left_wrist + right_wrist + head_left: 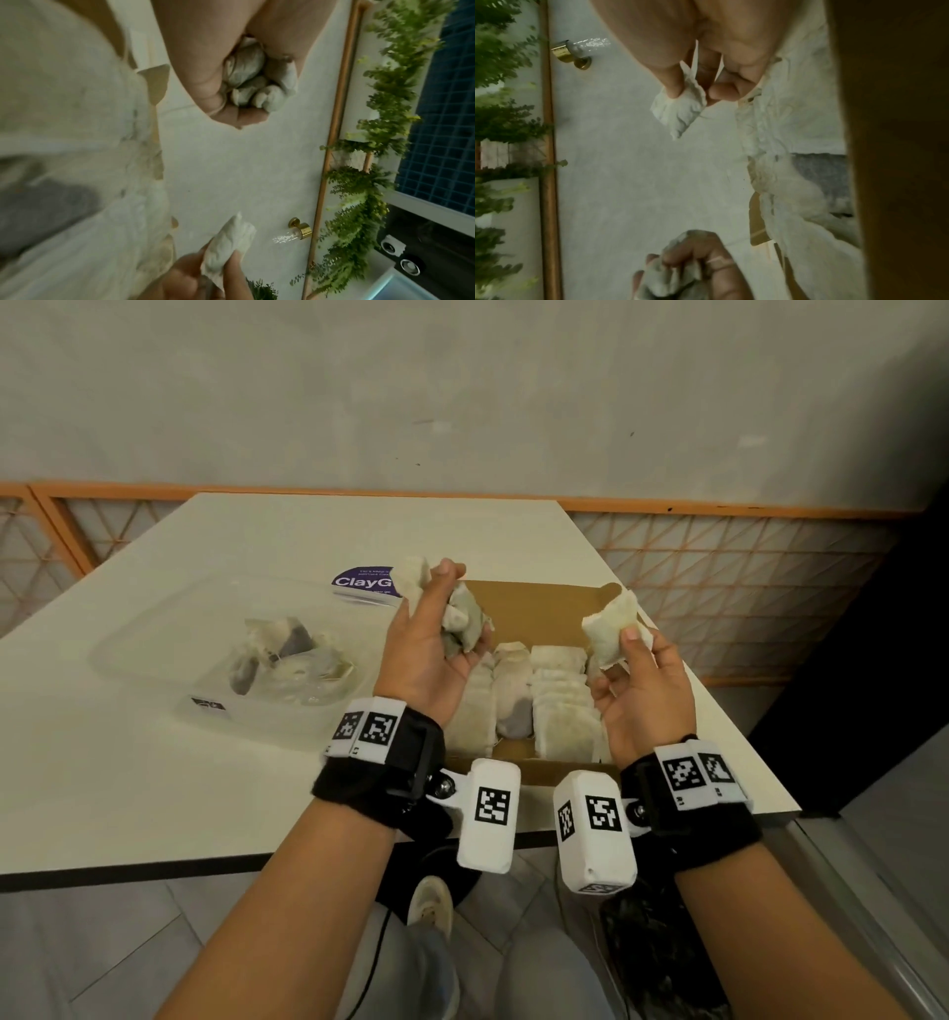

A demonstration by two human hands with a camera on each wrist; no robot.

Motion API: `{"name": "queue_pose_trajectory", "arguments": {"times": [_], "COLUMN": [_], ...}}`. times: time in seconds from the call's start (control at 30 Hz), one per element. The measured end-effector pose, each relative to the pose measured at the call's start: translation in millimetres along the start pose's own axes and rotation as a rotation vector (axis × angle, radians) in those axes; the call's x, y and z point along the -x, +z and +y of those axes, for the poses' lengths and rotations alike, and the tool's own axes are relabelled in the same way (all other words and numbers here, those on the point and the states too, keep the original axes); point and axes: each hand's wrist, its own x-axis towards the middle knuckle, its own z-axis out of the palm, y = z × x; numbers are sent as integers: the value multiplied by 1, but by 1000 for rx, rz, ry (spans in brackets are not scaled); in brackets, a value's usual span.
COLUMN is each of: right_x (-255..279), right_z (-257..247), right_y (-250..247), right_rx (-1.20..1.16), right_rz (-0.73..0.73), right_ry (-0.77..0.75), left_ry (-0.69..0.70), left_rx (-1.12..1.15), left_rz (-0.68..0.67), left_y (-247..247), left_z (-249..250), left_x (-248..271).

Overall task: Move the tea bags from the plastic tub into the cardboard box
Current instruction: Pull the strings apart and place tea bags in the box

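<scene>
- Left hand (pixel 426 639), seen from the head, clutches a bunch of tea bags (pixel 462 621) above the cardboard box (pixel 534 608); right hand (pixel 642 690) pinches one tea bag (pixel 611 629) over the box's right side. More bags lie in the plastic tub (pixel 154 654), left of the box on the desk (pixel 102 788).
- Left wrist: fingers (pixel 205 81) curl around the bunch.
- Right wrist: thumb (pixel 672 85) and fingers pinch the single bag.

A white table (pixel 154 788) stands against a grey wall (pixel 462 392) with an orange lattice rail (pixel 719 567) along its base. A purple label (pixel 362 581) lies on the table. Green foliage (pixel 380 121) and a brass fitting (pixel 300 228) show in the wrist views.
</scene>
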Motion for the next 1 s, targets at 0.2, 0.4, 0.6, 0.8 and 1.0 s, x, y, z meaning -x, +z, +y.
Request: {"name": "queue_pose_trajectory", "arguments": {"times": [0.2,0.4,0.6,0.8,1.0], "right_x": [16,26,24,25,26], "right_z": [5,17,23,27,28], "right_y": [13,25,26,36,34], "right_rx": [536,791,988,987,1027], "right_rz": [-460,-626,-646,-622,-504], "right_ry": [17,113,124,144,29], "left_ry": [-33,-40,-62,-87,-195], "left_rx": [-88,-113,-75,-57,82], "left_rz": [37,33,37,32,28], "left_y": [-14,-26,-29,-30,-24], "left_z": [7,1,3,4,11], "left_x": [3,6,8,7,6]}}
